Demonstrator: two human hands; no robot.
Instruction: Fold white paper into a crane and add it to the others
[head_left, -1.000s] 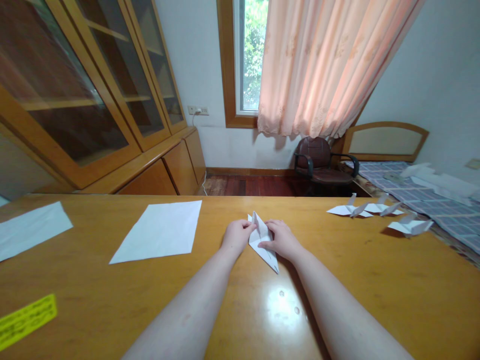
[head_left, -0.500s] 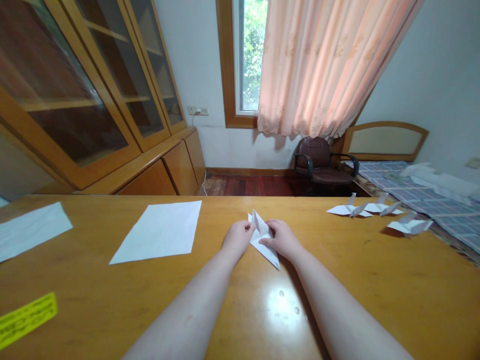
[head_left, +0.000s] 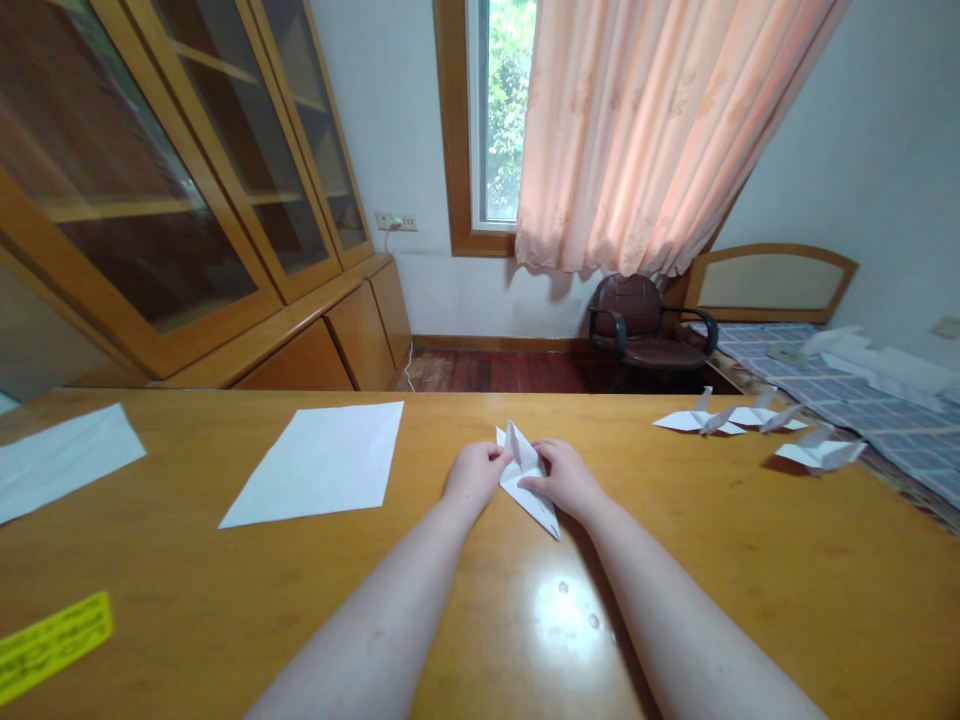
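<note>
A partly folded piece of white paper (head_left: 534, 497) lies on the wooden table between my hands, with one pointed flap standing up at its far end. My left hand (head_left: 476, 475) pinches the paper's left edge between thumb and fingers. From the right, my right hand (head_left: 566, 478) grips it, thumb on top and fingers curled behind the raised flap. Parts of the folds are covered by my fingers. Over at the right stand folded paper cranes (head_left: 821, 452), white, with their wings spread.
Left of my hands lies a flat white sheet (head_left: 322, 465), and another sheet (head_left: 64, 460) sits at the far left. A yellow label (head_left: 56, 645) is near the left front. Past the table's far edge are an office chair (head_left: 637, 325), a bed (head_left: 840, 365) and a glass-door cabinet (head_left: 225, 150).
</note>
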